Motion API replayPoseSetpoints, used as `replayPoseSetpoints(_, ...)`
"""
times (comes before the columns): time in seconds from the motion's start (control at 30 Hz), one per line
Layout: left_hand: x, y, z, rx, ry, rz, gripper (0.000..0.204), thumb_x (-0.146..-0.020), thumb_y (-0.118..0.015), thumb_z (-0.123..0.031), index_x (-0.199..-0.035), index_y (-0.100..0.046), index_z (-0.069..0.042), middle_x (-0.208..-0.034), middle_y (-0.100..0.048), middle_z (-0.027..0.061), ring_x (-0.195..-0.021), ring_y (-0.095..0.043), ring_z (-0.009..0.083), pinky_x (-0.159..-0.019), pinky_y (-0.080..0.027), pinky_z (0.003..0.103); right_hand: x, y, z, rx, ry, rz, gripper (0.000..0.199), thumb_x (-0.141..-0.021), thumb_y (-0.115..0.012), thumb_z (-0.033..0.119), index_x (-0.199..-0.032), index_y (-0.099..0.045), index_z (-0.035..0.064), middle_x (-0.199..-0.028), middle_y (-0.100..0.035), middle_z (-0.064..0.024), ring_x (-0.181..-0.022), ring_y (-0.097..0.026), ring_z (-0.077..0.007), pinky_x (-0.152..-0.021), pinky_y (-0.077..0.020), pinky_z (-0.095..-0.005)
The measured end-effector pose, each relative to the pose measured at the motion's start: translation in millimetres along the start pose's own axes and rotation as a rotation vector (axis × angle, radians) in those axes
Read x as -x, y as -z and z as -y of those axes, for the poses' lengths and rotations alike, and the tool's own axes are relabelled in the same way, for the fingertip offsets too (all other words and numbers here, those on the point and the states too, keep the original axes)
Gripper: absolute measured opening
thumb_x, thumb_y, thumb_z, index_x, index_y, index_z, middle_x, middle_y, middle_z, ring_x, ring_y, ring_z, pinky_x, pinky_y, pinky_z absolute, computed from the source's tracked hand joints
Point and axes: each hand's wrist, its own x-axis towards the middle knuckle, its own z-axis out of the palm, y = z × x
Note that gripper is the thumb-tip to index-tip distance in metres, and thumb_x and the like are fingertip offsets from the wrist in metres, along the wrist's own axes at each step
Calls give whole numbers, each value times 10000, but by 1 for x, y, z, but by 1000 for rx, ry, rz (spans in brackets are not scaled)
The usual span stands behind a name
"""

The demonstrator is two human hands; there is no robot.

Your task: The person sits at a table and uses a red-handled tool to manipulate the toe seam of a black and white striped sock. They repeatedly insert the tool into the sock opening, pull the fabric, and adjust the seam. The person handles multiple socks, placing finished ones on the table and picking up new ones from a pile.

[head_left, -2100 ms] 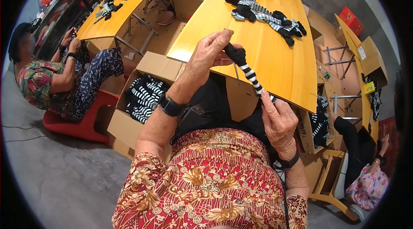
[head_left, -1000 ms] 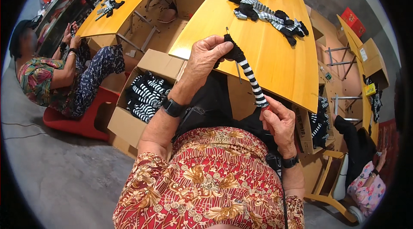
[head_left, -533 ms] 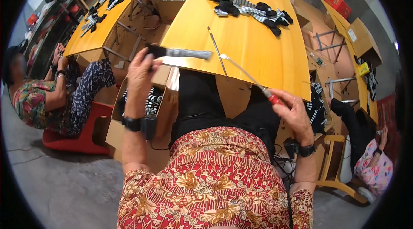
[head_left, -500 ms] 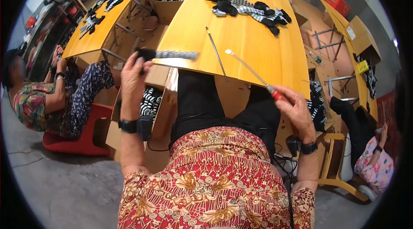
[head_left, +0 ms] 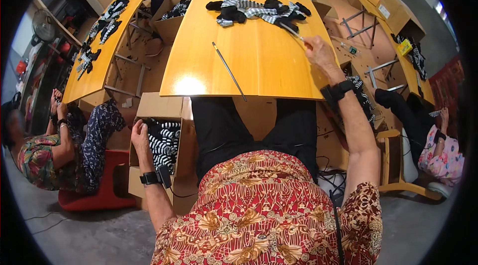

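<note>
My right hand (head_left: pixel 321 56) grips a thin metal-shafted hand tool (head_left: pixel 293 32) over the table; its red handle is now mostly hidden in my palm. The tool's tip meets the near right side of a pile of black and grey-striped socks (head_left: pixel 259 10). My left hand (head_left: pixel 141 138) is lowered at the left side of an open cardboard box (head_left: pixel 160 105) holding black-and-white striped socks (head_left: pixel 164 145). Its fingers are curled together beside something dark, and what they hold, if anything, I cannot make out. A thin dark rod (head_left: pixel 229 71) lies on the table, its near end past the front edge.
The yellow wooden table (head_left: pixel 199 61) stands before my knees. On the left is another table (head_left: pixel 82 83) with striped socks and a seated person (head_left: pixel 45 158); on the right sits another person (head_left: pixel 440 158). More socks fill a box (head_left: pixel 356 85) right of my legs.
My left hand has moved down to the box, and the sock it held no longer hangs from it. My right hand has carried the tool forward to the sock pile.
</note>
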Motion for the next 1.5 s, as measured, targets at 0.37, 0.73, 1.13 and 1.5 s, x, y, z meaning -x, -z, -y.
replayPoseSetpoints(0.37, 41, -72, -116, 170, -192, 189, 256, -934, -606, -118, -1146, -625, 24, -1076, -658, 78, -994, -603, 130, -882, -470, 251, 23, 73, 52, -90, 119, 137, 337, -780, -523, 57, -1079, -657, -23, -970, -663, -189, -882, -657, -305, -817, -522, -337)
replayPoseSetpoints(0.73, 79, -218, -188, -141, -739, 587, 298, -842, -668, -111, -1125, -628, -27, -1098, -660, 141, -1015, -632, 292, -863, -502, 346, 80, 79, 75, -366, 107, 204, 287, -767, -548, 38, -1021, -669, -17, -869, -643, -174, -794, -645, -319, -741, -523, -355)
replayPoseSetpoints(1.13, 47, -275, -172, -651, -1036, 432, 151, -798, -652, -123, -934, -628, -61, -933, -646, 100, -907, -607, 310, -790, -496, 403, 87, -4, 56, -74, 108, 20, 216, -820, -589, 113, -1025, -639, 65, -811, -596, -135, -760, -612, -331, -679, -506, -424)
replayPoseSetpoints(1.5, 61, -225, -265, 583, -336, 1061, 163, -942, -507, -96, -1067, -549, 0, -1040, -672, 183, -986, -667, 250, -895, -528, 348, 70, 22, 104, -481, 255, -21, 633, -750, -739, 243, -1327, -525, 92, -1112, -601, -152, -1006, -579, -277, -876, -471, -353)
